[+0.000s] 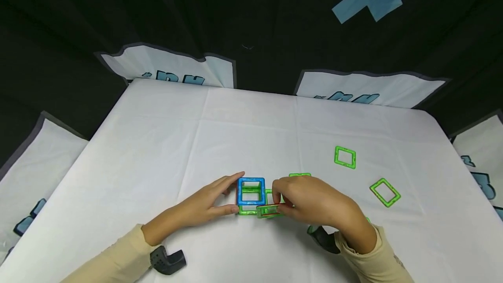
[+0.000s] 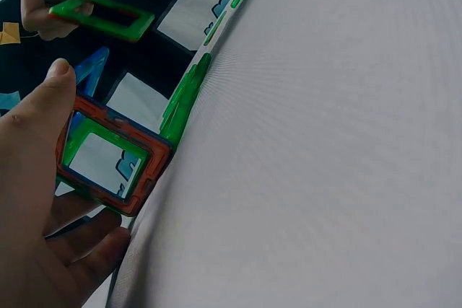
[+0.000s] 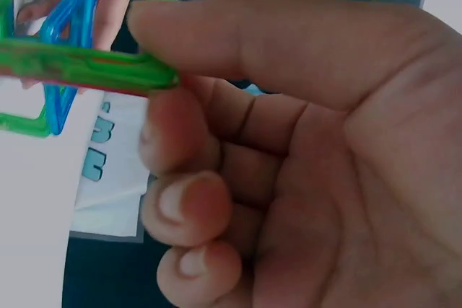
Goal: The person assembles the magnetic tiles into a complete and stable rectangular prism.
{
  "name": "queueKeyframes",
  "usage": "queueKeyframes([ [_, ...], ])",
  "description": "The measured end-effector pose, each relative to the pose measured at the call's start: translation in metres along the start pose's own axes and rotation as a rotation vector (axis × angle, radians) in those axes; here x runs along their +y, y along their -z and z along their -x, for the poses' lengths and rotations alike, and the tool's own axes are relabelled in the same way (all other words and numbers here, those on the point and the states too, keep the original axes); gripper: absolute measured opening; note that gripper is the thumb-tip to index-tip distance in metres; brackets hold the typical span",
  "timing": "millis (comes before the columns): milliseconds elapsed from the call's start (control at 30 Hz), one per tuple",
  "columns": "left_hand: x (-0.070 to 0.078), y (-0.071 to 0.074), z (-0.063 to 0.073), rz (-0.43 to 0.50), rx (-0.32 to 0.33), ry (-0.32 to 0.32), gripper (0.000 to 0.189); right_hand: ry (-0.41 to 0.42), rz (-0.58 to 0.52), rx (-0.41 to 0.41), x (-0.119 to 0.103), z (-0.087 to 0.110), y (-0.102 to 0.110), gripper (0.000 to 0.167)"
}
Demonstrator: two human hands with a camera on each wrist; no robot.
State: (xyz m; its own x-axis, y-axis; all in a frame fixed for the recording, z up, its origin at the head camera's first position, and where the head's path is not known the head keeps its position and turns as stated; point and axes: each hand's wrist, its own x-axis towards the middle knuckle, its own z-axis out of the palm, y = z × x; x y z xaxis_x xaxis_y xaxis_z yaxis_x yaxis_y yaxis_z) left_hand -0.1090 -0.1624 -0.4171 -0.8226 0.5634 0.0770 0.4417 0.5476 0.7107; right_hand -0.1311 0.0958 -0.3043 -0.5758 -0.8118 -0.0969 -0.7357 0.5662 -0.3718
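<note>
A small magnetic-tile box stands on the white table, with a blue square tile [image 1: 251, 180] on top, green tiles low down and a red square tile [image 2: 155, 167] on its left side. My left hand [image 1: 202, 203] grips the box from the left, thumb at the front corner and fingers at the back. Just right of the box's front, my right hand [image 1: 320, 198] pinches a square tile [image 3: 86, 66], green with a red side, between thumb and index finger. This tile is held tilted above the table, partly in front of another green tile [image 1: 269, 191] beside the box.
Two loose green square tiles lie further right, one at the back [image 1: 346, 149] and one turned cornerwise [image 1: 379, 197]. Another green tile [image 1: 300, 174] shows partly behind my right hand. A white cloth covers the table [image 1: 165, 121], and a black curtain [image 1: 267, 21] hangs beyond its far edge.
</note>
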Motion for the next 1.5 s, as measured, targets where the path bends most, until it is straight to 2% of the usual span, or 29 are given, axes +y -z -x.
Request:
queueKeyframes([
  [233, 0.001, 0.001, 0.0, -0.005, 0.003, -0.009, 0.062, 0.019, 0.112, -0.007, -0.016, -0.011, -0.018, 0.014],
  [367, 0.001, 0.001, 0.0, -0.01, 0.003, -0.008, 0.056, 0.065, 0.238, 0.041, -0.025, -0.02, -0.033, 0.016],
  [567, 0.002, 0.001, 0.0, -0.014, -0.001, -0.002, 0.056, 0.063, 0.346, 0.136, -0.028, -0.027, -0.046, 0.017],
  [800, 0.002, 0.001, 0.0, -0.005, -0.004, 0.001, 0.057, 0.013, 0.355, 0.129, -0.027, -0.028, -0.049, 0.012],
  [1067, 0.002, 0.0, 0.0, -0.004, 0.0, 0.005, 0.058, -0.069, 0.373, 0.074, -0.026, -0.028, -0.045, 0.02],
  [1500, 0.002, 0.0, 0.001, 0.008, -0.013, 0.028, 0.066, -0.035, 0.355, 0.107, -0.021, -0.029, -0.043, 0.022],
])
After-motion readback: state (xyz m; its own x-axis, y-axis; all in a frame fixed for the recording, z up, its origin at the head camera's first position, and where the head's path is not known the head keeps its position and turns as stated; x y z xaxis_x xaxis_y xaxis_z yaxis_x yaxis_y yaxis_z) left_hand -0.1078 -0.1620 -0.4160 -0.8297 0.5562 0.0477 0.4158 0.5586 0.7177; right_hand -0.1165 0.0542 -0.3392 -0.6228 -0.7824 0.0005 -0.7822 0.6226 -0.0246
